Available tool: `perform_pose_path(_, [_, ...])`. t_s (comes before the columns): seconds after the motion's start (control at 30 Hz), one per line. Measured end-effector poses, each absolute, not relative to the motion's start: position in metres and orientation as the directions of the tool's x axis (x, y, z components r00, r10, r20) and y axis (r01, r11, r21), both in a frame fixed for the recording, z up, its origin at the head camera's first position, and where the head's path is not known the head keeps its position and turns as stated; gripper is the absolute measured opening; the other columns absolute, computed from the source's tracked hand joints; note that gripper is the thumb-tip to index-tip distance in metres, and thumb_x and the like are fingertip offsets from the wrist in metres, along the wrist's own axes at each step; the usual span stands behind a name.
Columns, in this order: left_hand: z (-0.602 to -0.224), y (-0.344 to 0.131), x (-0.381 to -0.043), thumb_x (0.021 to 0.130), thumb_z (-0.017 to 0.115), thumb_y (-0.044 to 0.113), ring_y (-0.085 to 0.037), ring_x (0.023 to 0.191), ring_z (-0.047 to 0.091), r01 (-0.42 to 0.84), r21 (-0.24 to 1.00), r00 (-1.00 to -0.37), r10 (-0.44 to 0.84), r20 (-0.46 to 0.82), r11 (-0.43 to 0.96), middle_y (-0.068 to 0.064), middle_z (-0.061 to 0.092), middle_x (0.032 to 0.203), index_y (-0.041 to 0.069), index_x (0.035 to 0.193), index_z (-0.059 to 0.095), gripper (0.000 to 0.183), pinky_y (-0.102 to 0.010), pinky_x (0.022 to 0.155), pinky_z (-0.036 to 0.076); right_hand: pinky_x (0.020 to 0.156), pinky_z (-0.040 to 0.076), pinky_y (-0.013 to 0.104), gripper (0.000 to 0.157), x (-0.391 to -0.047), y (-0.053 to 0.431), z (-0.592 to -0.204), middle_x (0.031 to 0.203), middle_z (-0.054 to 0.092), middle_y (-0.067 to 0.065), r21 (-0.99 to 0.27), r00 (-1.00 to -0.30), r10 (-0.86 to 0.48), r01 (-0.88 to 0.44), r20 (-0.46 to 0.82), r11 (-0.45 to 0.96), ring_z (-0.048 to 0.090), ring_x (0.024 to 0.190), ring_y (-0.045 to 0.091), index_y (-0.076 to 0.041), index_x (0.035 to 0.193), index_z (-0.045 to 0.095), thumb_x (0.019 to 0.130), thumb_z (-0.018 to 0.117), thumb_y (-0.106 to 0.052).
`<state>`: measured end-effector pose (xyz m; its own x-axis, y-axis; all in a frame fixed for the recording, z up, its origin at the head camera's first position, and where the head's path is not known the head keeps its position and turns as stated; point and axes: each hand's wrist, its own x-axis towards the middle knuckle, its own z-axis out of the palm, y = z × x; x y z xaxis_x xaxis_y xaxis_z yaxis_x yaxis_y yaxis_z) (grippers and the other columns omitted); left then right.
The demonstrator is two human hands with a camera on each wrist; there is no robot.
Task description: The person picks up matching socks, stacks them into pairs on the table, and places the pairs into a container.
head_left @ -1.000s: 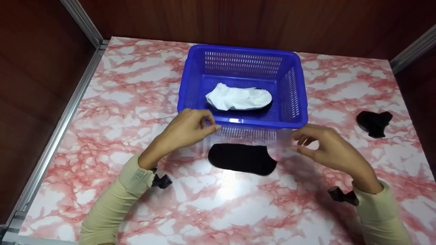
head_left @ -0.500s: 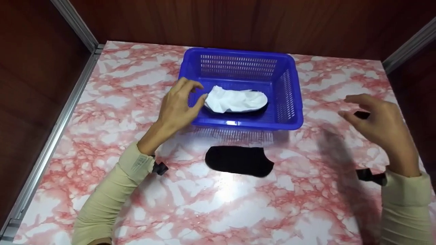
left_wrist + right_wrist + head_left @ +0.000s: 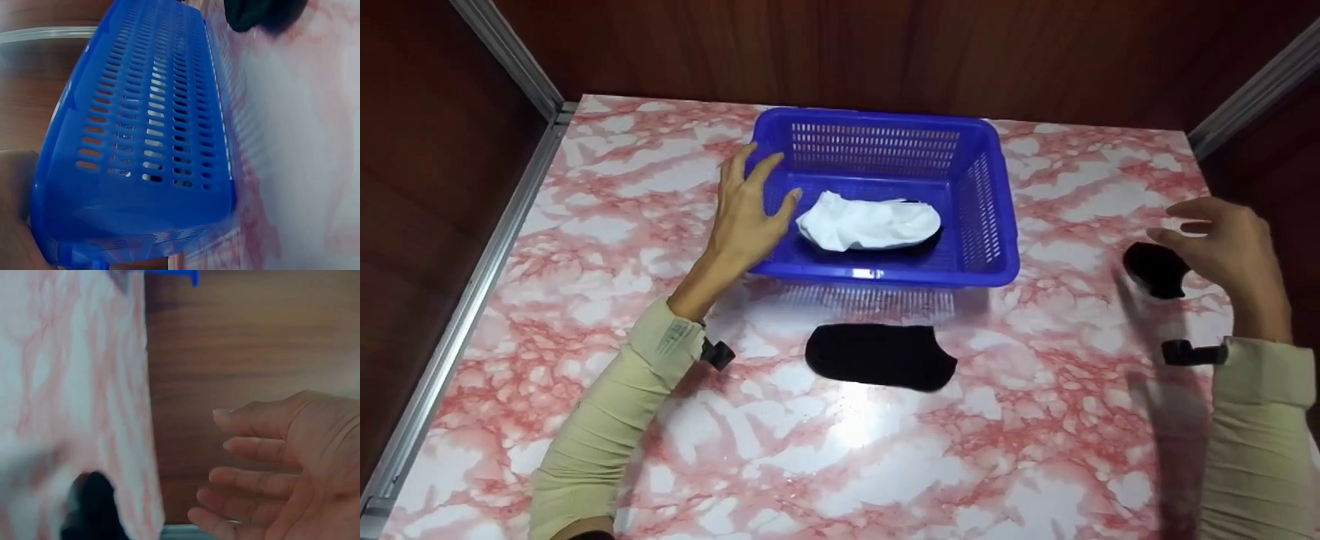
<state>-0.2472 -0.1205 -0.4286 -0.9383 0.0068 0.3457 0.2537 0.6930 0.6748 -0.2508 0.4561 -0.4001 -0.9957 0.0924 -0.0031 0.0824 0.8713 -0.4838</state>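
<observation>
A blue plastic basket (image 3: pixel 825 274) holds a white sock (image 3: pixel 874 222) lying over something black. My left hand (image 3: pixel 744 217) is at the basket's left rim with its fingers spread; whether it touches the rim I cannot tell. In front of the basket a black ankle sock (image 3: pixel 881 356) lies flat. Over at the right, a bunched black sock-like item (image 3: pixel 1153 268) is partly covered by my right hand (image 3: pixel 1234 247), which hovers above it. The right wrist view shows that hand's fingers (image 3: pixel 253 479) extended and holding nothing, apart from the black item (image 3: pixel 95 509).
The table (image 3: pixel 1035 450) has a red and white marbled top. Dark wooden panels (image 3: pixel 847 52) stand behind and at both sides, with metal rails (image 3: pixel 472 300) along the corners. Each wrist carries a small black camera mount.
My left hand has moved up and left along the basket, its fingers spreading. My right hand has gone from near the basket's front right corner to above the bunched black item at the right.
</observation>
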Motion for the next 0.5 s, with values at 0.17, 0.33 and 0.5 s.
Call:
perform_pose_path(0.17, [-0.429,-0.125,-0.257,0.099,0.069,0.024,-0.040,0.160,0.023,0.208,0.656,-0.958,0.017,0.286,0.725,-0.027,0.030,0.168,-0.002,0.154,0.049,0.064,-0.047,0.135,0.019,0.067,0.037,0.004,0.079,-0.259,0.475,-0.420,0.159,0.049,0.026,-0.510,-0.978,0.148,0.202,-0.144,0.836,0.062,0.128,0.028,-0.003,0.151,0.054,0.096,0.068,-0.057])
perform_pose_path(0.33, [-0.432,-0.130,-0.269,0.100,0.066,0.021,-0.037,0.160,0.027,0.177,0.661,-0.968,0.006,0.252,0.729,-0.026,0.030,0.169,-0.003,0.156,0.044,0.065,-0.043,0.134,0.023,0.075,0.048,0.022,0.081,-0.258,0.487,-0.440,0.152,0.048,0.038,-0.477,-0.968,0.190,0.246,-0.162,0.844,0.050,0.133,0.053,0.006,0.153,0.046,0.099,0.064,-0.052])
perform_pose_path(0.5, [-0.435,-0.133,-0.274,0.100,0.065,0.018,-0.039,0.160,0.027,0.146,0.654,-0.977,0.006,0.211,0.742,-0.028,0.029,0.169,-0.005,0.158,0.040,0.067,-0.044,0.134,0.023,0.108,0.041,0.070,0.078,-0.257,0.491,-0.455,0.149,0.046,0.043,-0.459,-0.962,0.207,0.268,-0.179,0.847,0.046,0.135,0.060,0.010,0.153,0.043,0.101,0.064,-0.044])
